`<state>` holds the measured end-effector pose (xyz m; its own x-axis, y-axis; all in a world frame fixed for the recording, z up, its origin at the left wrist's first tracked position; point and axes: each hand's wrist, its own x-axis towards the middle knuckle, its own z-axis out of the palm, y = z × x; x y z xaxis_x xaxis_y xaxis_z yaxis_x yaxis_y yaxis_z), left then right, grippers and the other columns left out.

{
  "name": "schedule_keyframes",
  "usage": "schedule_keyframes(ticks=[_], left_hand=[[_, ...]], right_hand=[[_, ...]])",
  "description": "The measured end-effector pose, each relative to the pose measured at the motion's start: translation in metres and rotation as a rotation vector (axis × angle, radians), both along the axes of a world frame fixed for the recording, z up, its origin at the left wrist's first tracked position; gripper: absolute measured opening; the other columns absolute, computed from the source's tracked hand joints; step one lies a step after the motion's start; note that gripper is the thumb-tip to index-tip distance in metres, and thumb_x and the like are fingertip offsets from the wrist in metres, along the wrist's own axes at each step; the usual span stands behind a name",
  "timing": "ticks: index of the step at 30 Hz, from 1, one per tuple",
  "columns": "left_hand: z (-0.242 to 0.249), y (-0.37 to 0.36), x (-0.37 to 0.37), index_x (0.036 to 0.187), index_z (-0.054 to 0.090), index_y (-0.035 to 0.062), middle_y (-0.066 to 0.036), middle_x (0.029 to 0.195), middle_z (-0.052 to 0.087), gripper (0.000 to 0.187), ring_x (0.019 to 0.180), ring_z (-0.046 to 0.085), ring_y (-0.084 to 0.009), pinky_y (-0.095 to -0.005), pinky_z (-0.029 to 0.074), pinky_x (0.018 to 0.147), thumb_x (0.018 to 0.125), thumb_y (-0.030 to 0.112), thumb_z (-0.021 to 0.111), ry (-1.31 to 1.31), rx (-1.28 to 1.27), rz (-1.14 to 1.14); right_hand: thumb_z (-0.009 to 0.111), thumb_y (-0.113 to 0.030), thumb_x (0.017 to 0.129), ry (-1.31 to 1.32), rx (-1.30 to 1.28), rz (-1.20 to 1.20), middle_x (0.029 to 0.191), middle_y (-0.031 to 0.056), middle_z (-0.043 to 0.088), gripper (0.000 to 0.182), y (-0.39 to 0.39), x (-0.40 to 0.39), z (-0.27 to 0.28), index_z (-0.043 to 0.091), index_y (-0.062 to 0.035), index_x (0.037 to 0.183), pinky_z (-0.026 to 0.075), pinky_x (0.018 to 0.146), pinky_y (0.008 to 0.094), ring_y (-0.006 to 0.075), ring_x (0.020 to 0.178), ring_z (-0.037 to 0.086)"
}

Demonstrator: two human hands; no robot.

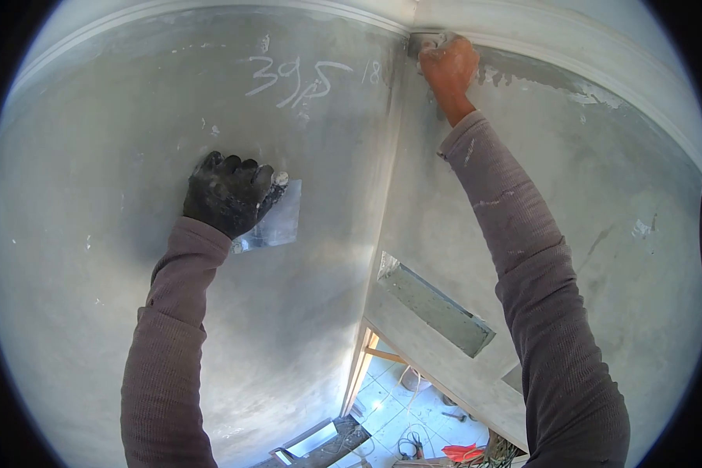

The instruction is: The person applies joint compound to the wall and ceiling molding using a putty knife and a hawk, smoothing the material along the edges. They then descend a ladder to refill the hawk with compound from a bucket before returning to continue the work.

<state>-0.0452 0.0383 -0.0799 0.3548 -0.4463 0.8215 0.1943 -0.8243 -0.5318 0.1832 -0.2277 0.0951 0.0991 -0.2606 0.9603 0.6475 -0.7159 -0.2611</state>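
Observation:
My left hand (pixel 232 191), in a black glove smeared with white, is closed in front of the left wall (pixel 117 273). A shiny flat metal plate (pixel 277 222) shows beneath its fingers; any handle is hidden. High in the corner, my bare right hand (pixel 448 62) is closed round a putty knife (pixel 420 44). Its dark blade lies at the wall just under the white cornice (pixel 522 43). Along the top of the right wall (pixel 600 203), a darker wet-looking band of putty (pixel 534 78) has a ragged lower edge.
Chalk figures (pixel 296 82) mark the left wall. A rectangular recess (pixel 437 308) cuts into the right wall. Far below are a tiled floor (pixel 390 398), a bucket (pixel 415 380), a red item (pixel 462 452) and dark boards (pixel 331 444).

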Motion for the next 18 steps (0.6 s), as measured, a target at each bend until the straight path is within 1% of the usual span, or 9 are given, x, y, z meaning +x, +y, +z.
schedule_keyframes(ticks=[1,3,7,10,12,13,15,16,18], left_hand=[[0.001,0.0,0.0,0.082,0.068,0.0158,-0.001,0.075,0.068,0.02,0.072,0.064,-0.0232,-0.0427,0.051,0.075,0.085,0.035,0.074,-0.004,0.007,0.003],[0.001,-0.001,-0.001,0.082,0.067,0.0161,-0.001,0.074,0.068,0.021,0.071,0.064,-0.0231,-0.0428,0.051,0.074,0.087,0.036,0.072,0.018,0.002,-0.002],[0.003,-0.001,-0.001,0.081,0.067,0.0162,-0.001,0.073,0.068,0.022,0.071,0.064,-0.0228,-0.0428,0.051,0.074,0.088,0.037,0.071,0.015,0.016,-0.017],[0.001,0.001,0.0,0.082,0.067,0.0162,0.0,0.075,0.068,0.023,0.074,0.064,-0.0224,-0.0433,0.051,0.076,0.088,0.038,0.071,0.046,-0.015,0.018],[-0.001,0.003,0.002,0.084,0.068,0.0165,0.0,0.077,0.069,0.024,0.076,0.065,-0.022,-0.0442,0.051,0.077,0.087,0.04,0.072,0.04,-0.01,0.025],[-0.001,0.003,0.002,0.084,0.068,0.0165,0.0,0.077,0.069,0.024,0.076,0.065,-0.022,-0.0442,0.051,0.077,0.087,0.04,0.072,0.04,-0.009,0.025],[0.0,0.0,0.0,0.086,0.069,0.0167,-0.001,0.079,0.07,0.024,0.077,0.065,-0.022,-0.0443,0.051,0.078,0.087,0.04,0.071,0.039,-0.008,0.019],[0.0,-0.002,-0.001,0.086,0.069,0.0167,-0.001,0.079,0.07,0.024,0.077,0.065,-0.022,-0.0443,0.051,0.078,0.087,0.04,0.071,0.045,-0.006,0.013],[0.002,-0.002,-0.004,0.088,0.069,0.017,-0.001,0.082,0.071,0.022,0.079,0.066,-0.0224,-0.0441,0.051,0.079,0.086,0.039,0.07,0.106,-0.041,0.059]], right_hand=[[0.079,-0.02,0.076,-0.004,0.007,0.003,0.084,0.0256,0.073,0.025,0.005,-0.011,-0.001,0.072,0.003,0.082,0.06,0.078,0.0471,0.0425,0.084,0.074],[0.08,-0.027,0.079,0.163,0.119,0.041,0.088,0.025,0.074,0.031,0.016,-0.024,-0.003,0.073,0.0026,0.084,0.06,0.078,0.0457,0.0415,0.086,0.074],[0.079,-0.028,0.082,0.173,0.199,0.12,0.09,0.0246,0.074,0.03,0.035,-0.01,0.002,0.073,0.002,0.084,0.06,0.079,0.0449,0.0406,0.087,0.074],[0.079,-0.028,0.082,0.16,0.183,0.133,0.091,0.0245,0.074,0.031,0.042,-0.003,0.003,0.073,0.0025,0.087,0.06,0.078,0.0447,0.0404,0.087,0.074],[0.077,-0.027,0.084,0.151,0.071,0.184,0.089,0.0246,0.074,0.032,0.036,-0.001,0.003,0.072,0.0038,0.087,0.059,0.08,0.0453,0.0403,0.089,0.074],[0.077,-0.027,0.084,0.151,0.071,0.183,0.089,0.0246,0.074,0.032,0.032,0.0,0.002,0.072,0.0038,0.087,0.059,0.08,0.0453,0.0403,0.089,0.074],[0.075,-0.027,0.086,0.118,-0.009,0.355,0.087,0.0248,0.074,0.031,0.014,0.002,0.001,0.072,0.0042,0.086,0.057,0.083,0.0472,0.0419,0.087,0.073],[0.075,-0.027,0.086,0.124,-0.006,0.348,0.087,0.0248,0.074,0.031,0.003,0.008,-0.006,0.072,0.0042,0.086,0.057,0.083,0.0472,0.0419,0.087,0.073],[0.075,-0.028,0.087,-0.191,-0.021,-0.024,0.086,0.0245,0.073,0.03,-0.013,0.015,-0.014,0.075,0.0025,0.089,0.055,0.086,0.0475,0.0422,0.088,0.071]])
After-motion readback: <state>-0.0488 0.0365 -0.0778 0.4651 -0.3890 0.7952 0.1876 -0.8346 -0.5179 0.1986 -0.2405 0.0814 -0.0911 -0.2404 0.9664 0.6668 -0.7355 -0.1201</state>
